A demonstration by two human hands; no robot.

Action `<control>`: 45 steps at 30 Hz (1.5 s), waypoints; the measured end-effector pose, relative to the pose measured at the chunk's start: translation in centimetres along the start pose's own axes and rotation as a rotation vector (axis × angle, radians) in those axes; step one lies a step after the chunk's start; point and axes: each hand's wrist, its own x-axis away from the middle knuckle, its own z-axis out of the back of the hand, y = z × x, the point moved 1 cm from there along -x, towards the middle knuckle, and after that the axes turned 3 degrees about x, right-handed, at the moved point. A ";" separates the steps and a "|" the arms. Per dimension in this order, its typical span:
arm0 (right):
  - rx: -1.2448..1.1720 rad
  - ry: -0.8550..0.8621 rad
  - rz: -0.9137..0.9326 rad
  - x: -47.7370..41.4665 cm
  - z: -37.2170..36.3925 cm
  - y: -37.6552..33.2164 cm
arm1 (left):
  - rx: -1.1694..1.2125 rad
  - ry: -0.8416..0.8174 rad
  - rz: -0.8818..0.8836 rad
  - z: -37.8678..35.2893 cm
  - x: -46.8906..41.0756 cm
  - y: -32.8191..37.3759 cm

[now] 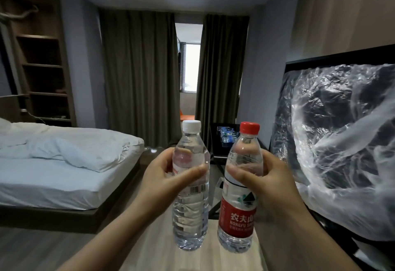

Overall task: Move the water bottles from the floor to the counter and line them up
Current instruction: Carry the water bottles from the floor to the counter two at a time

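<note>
Above the pale wood-topped bench (213, 260), with a white-sheeted bed (64, 174) off to its left and a black flat screen wrapped in clear plastic film (342, 131) at its right, two water-filled bottles hang upright, side by side and just apart, neither yet set down. The left hand (162, 176) holds the clear plastic bottle with the white cap (190, 206); the right hand (267, 181) holds the clear plastic bottle with the red cap and red label (237, 223). Both sets of fingers (192, 171) are wrapped round the upper body, thumbs across the front.

To do this well, I would lower both straight down until the bases sit flat on the bench, keep them level with each other, and let go only once each stands firm; the thin walls will likely give under a hard squeeze.

The red label reads 农夫山 and "NONGFU SP", the rest turned away. The white-capped bottle shows a barcode; its other print is hidden.
</note>
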 end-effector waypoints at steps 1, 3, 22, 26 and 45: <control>0.006 -0.011 -0.003 -1.3 -0.4 0.8 | 0.000 0.003 0.007 0.2 -1.3 -1.1; 0.013 -0.014 -0.020 -3.8 -1.5 2.6 | -0.003 0.008 0.014 0.9 -3.9 -3.4; 0.115 0.096 -0.061 -28.7 -11.6 14.7 | 0.027 -0.012 0.097 7.7 -30.2 -21.4; 0.106 0.088 -0.040 -34.2 -12.1 18.8 | 0.031 -0.004 0.108 7.4 -35.6 -25.1; 0.131 0.134 -0.136 -59.0 -16.3 34.8 | 0.010 -0.041 0.206 8.3 -60.1 -43.4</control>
